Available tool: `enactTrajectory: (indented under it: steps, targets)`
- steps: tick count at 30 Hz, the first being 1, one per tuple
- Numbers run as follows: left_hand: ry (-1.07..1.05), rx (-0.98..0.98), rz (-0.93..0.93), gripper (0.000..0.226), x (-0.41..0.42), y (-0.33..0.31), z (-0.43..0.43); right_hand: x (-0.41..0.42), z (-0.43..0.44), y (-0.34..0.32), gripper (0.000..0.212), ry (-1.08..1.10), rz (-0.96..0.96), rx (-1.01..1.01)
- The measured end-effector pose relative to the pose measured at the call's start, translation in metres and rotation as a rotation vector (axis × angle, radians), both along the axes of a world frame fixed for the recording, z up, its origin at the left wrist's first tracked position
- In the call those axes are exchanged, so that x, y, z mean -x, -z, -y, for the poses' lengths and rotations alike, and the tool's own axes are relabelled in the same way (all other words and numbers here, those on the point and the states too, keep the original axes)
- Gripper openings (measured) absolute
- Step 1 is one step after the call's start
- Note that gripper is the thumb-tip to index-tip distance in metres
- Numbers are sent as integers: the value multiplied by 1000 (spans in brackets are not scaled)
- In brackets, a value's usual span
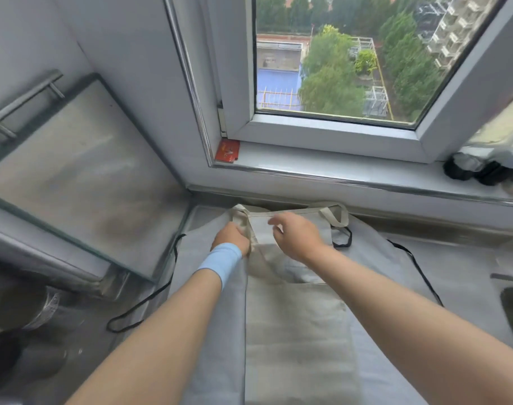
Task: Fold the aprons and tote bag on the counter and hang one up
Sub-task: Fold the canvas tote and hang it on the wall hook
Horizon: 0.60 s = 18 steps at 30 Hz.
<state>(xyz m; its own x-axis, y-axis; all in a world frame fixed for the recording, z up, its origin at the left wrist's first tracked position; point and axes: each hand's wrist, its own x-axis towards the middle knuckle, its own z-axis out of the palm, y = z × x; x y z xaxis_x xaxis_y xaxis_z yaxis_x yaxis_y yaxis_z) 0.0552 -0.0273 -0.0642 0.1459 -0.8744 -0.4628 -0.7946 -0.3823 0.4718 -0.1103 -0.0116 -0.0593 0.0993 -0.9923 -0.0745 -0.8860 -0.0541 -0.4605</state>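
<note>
A beige tote bag [296, 325] lies flat on top of a grey apron [375, 258] spread over the counter below the window. The apron has thin black ties [141, 305] trailing off to the left and right. My left hand [231, 238], with a light blue wristband, grips the bag's left strap near the far edge. My right hand [296, 235] hovers over the top of the bag, fingers loosely bent, holding nothing that I can see. The bag's other strap [335, 214] loops at the far right corner.
A glass-topped stove cover [74, 176] stands tilted at the left. A red card [227, 152] lies on the window sill, dark objects [480, 168] sit at the sill's right end. A sink edge [512, 314] shows at the right.
</note>
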Motion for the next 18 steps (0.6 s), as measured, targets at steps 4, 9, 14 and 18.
enactTrajectory:
  steps: [4,9,14,18]
  targets:
    - [166,-177,-10,26,-12,4,11,-41,46,2,49,154,-75,-170]
    - [169,-404,-239,26,-24,18,12,-59,72,23,27,280,200,-298]
    - [213,-310,-283,12,-27,27,5,-54,75,12,20,508,698,-205]
    - [205,-416,-262,9,-27,18,6,-50,74,2,8,523,965,-322]
